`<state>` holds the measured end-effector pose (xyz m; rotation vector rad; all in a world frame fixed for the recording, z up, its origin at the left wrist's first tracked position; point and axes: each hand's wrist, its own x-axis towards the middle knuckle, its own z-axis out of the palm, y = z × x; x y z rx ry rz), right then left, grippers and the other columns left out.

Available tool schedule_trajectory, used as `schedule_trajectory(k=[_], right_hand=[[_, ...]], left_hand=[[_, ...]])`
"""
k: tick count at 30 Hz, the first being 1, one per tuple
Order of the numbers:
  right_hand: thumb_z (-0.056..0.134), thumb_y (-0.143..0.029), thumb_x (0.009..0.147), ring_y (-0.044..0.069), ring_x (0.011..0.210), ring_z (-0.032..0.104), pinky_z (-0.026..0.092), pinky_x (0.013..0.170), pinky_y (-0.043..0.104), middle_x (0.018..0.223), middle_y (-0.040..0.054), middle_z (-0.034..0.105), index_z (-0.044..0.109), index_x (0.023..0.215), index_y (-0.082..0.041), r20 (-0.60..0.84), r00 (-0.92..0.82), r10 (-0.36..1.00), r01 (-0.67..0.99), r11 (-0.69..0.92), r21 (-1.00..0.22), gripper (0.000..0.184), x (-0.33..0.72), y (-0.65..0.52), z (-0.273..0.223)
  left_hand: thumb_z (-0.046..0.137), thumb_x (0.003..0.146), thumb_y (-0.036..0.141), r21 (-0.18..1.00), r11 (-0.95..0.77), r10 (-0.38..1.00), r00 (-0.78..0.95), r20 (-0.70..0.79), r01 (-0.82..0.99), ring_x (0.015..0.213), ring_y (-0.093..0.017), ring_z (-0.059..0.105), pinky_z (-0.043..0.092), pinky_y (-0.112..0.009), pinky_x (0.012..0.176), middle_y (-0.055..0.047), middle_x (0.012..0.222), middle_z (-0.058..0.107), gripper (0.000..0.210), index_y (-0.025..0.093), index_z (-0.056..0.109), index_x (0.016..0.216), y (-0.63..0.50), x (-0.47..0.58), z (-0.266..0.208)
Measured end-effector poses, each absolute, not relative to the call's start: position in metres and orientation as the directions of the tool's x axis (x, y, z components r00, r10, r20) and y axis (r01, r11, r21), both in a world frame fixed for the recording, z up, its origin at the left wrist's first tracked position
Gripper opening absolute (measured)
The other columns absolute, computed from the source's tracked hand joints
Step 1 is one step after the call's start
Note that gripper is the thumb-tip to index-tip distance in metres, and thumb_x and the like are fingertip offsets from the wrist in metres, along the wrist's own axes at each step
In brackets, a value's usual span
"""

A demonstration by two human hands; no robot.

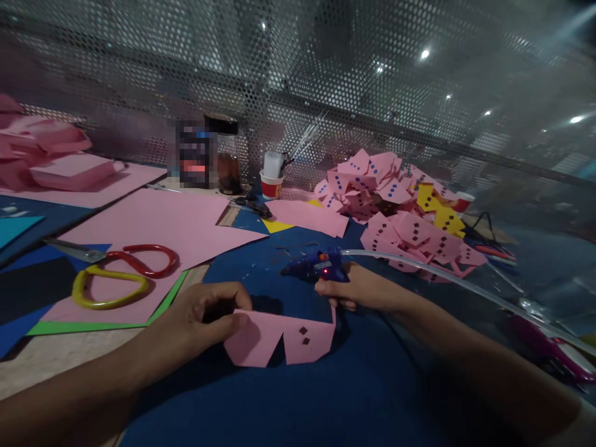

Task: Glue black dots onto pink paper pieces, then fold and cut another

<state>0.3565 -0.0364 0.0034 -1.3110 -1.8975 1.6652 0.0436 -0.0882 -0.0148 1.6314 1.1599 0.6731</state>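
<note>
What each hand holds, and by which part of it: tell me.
The left hand pinches the pink cutout near its upper left corner; the right hand grips the blue glue gun by its handle.

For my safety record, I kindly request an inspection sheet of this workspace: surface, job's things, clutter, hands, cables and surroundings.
Surface: blue sheet beneath the work.
Job's things: pink paper piece, notched, two dark diamonds showing; blue glue gun, red light lit, long translucent rod at its rear.
Clutter: scissors with red and yellow handles at left; heap of pink pieces beyond, to the right.
Hands: left hand pinches the paper piece; right hand grips the gun.
Cables: dark cord at right rear, ends unclear.
Surroundings: perforated screen behind.
</note>
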Motion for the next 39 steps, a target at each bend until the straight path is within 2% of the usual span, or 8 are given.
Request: schedule_trajectory(k=[5, 11, 14, 19, 24, 28, 33, 39], right_hand=[[0.078, -0.057, 0.084, 0.004, 0.046, 0.042, 0.034, 0.045, 0.019, 0.069, -0.0021, 0.062, 0.066, 0.086, -0.015, -0.309, -0.528, 0.791, 0.349, -0.129, -0.928, 0.043, 0.358, -0.039, 0.006], [0.077, -0.056, 0.086, 0.003, 0.045, 0.041, 0.033, 0.043, 0.019, 0.068, -0.0018, 0.061, 0.064, 0.078, -0.016, -0.174, -0.457, 0.872, 0.305, -0.03, -0.952, 0.043, 0.368, -0.059, 0.033], [0.078, -0.055, 0.086, 0.003, 0.046, 0.042, 0.034, 0.044, 0.019, 0.071, -0.0015, 0.062, 0.064, 0.086, -0.017, -0.139, -0.424, 0.895, 0.282, -0.016, -0.959, 0.041, 0.377, -0.077, 0.043], [0.083, -0.05, 0.082, 0.004, 0.047, 0.044, 0.035, 0.045, 0.019, 0.071, -0.0028, 0.064, 0.064, 0.1, -0.019, -0.196, -0.329, 0.924, 0.301, -0.094, -0.949, 0.041, 0.387, -0.11, 0.045], [0.086, -0.052, 0.078, 0.006, 0.051, 0.045, 0.034, 0.044, 0.02, 0.069, -0.0018, 0.063, 0.066, 0.096, -0.018, -0.251, -0.295, 0.922, 0.365, -0.135, -0.921, 0.043, 0.389, -0.126, 0.033], [0.082, -0.05, 0.083, 0.007, 0.054, 0.046, 0.036, 0.047, 0.019, 0.073, -0.0015, 0.064, 0.069, 0.098, -0.02, -0.278, -0.316, 0.907, 0.409, -0.135, -0.902, 0.036, 0.394, -0.127, 0.023], [0.081, -0.046, 0.085, 0.011, 0.064, 0.055, 0.04, 0.051, 0.02, 0.073, 0.0001, 0.065, 0.073, 0.09, -0.02, -0.266, -0.356, 0.896, 0.474, -0.073, -0.877, 0.029, 0.397, -0.127, 0.02], [0.087, -0.039, 0.078, 0.011, 0.065, 0.053, 0.042, 0.055, 0.021, 0.076, -0.0006, 0.063, 0.073, 0.092, -0.019, -0.331, -0.305, 0.893, 0.463, -0.165, -0.871, 0.029, 0.393, -0.129, 0.021]], left_hand=[[0.068, 0.086, 0.047, 0.935, -0.058, 0.916, 0.391, -0.089, 0.35, 0.062, -0.015, 0.047, 0.032, -0.025, 0.056, 0.001, 0.065, 0.055, 0.03, 0.021, 0.066, 0.072, -0.086, 0.042, -0.017], [0.072, 0.081, 0.045, 0.957, -0.027, 0.945, 0.318, -0.069, 0.289, 0.063, -0.015, 0.05, 0.035, -0.024, 0.057, 0.002, 0.065, 0.058, 0.027, 0.021, 0.067, 0.07, -0.083, 0.044, -0.01], [0.072, 0.08, 0.043, 0.96, -0.002, 0.968, 0.242, -0.069, 0.28, 0.065, -0.015, 0.052, 0.039, -0.024, 0.06, 0.001, 0.066, 0.062, 0.025, 0.02, 0.068, 0.071, -0.08, 0.045, -0.006], [0.073, 0.078, 0.039, 0.979, 0.071, 0.982, 0.161, -0.103, 0.192, 0.059, -0.014, 0.052, 0.035, -0.024, 0.055, 0.002, 0.059, 0.062, 0.025, 0.017, 0.065, 0.07, -0.075, 0.045, -0.004], [0.076, 0.078, 0.037, 0.989, 0.111, 0.977, 0.17, -0.127, 0.101, 0.06, -0.012, 0.054, 0.037, -0.022, 0.058, 0.004, 0.061, 0.064, 0.023, 0.018, 0.067, 0.071, -0.077, 0.046, -0.002], [0.076, 0.078, 0.036, 0.987, 0.131, 0.98, 0.136, -0.144, 0.096, 0.059, -0.012, 0.054, 0.037, -0.022, 0.057, 0.004, 0.06, 0.063, 0.021, 0.018, 0.067, 0.071, -0.078, 0.047, -0.001], [0.077, 0.074, 0.038, 0.983, 0.15, 0.98, 0.114, -0.162, 0.107, 0.058, -0.013, 0.055, 0.038, -0.022, 0.054, 0.003, 0.06, 0.063, 0.022, 0.019, 0.066, 0.072, -0.074, 0.044, -0.005], [0.074, 0.08, 0.038, 0.982, 0.159, 0.974, 0.144, -0.174, 0.106, 0.057, -0.013, 0.054, 0.037, -0.022, 0.054, 0.003, 0.06, 0.061, 0.023, 0.018, 0.065, 0.073, -0.075, 0.042, -0.006]])
